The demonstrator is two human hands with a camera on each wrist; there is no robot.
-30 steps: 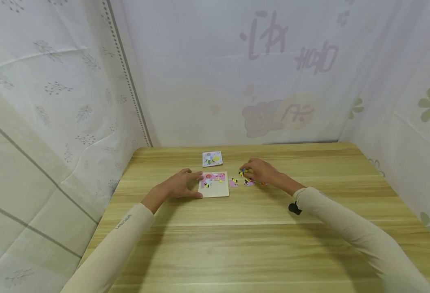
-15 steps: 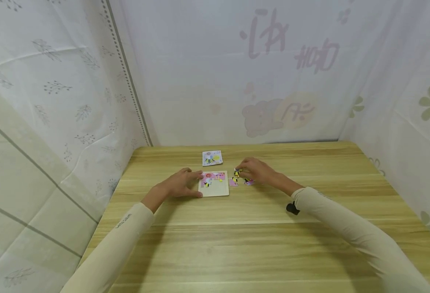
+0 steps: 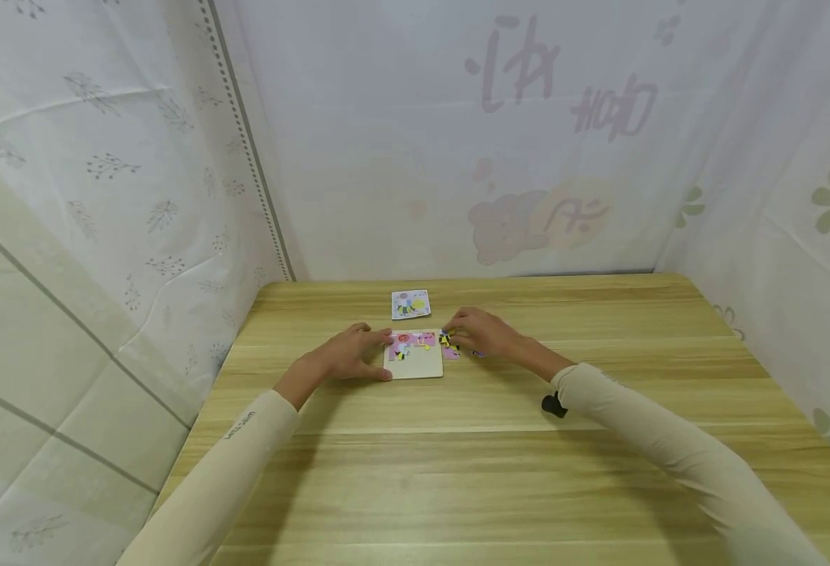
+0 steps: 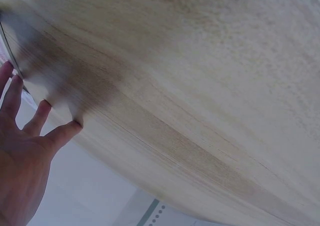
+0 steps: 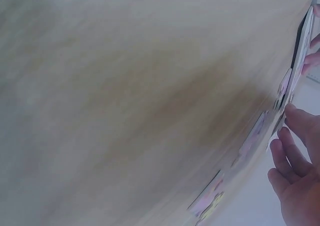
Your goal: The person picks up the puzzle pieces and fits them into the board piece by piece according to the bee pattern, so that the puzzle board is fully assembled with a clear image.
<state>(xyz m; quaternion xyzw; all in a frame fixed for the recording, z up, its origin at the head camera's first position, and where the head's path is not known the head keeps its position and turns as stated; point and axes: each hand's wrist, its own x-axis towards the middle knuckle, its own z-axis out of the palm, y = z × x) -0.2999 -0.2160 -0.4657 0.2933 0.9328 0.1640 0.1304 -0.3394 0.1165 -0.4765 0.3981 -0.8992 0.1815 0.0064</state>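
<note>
A square puzzle board (image 3: pixel 418 367) lies flat on the wooden table, its upper part filled with pink, yellow and black pieces and its lower part bare. My left hand (image 3: pixel 347 354) rests at the board's left edge, thumb at the near corner and fingers toward the far one; the left wrist view has those fingers spread. My right hand (image 3: pixel 487 332) pinches a yellow-and-black puzzle piece (image 3: pixel 446 339) between thumb and fingertips, right beside the board's right edge. Below that hand lies a pink loose piece (image 3: pixel 451 354). Another loose piece (image 3: pixel 479 354) is partly hidden under the hand.
Behind the board sits a small picture card (image 3: pixel 411 305) with a bee on it. Loose puzzle pieces (image 5: pixel 206 196) lie in a row along the table in the right wrist view. Patterned curtains (image 3: pixel 387 157) surround the table (image 3: pixel 401 472) at the back and sides.
My right hand has moved left with the yellow-and-black puzzle piece, from over the loose pieces to the board's right edge. The left hand has stayed put.
</note>
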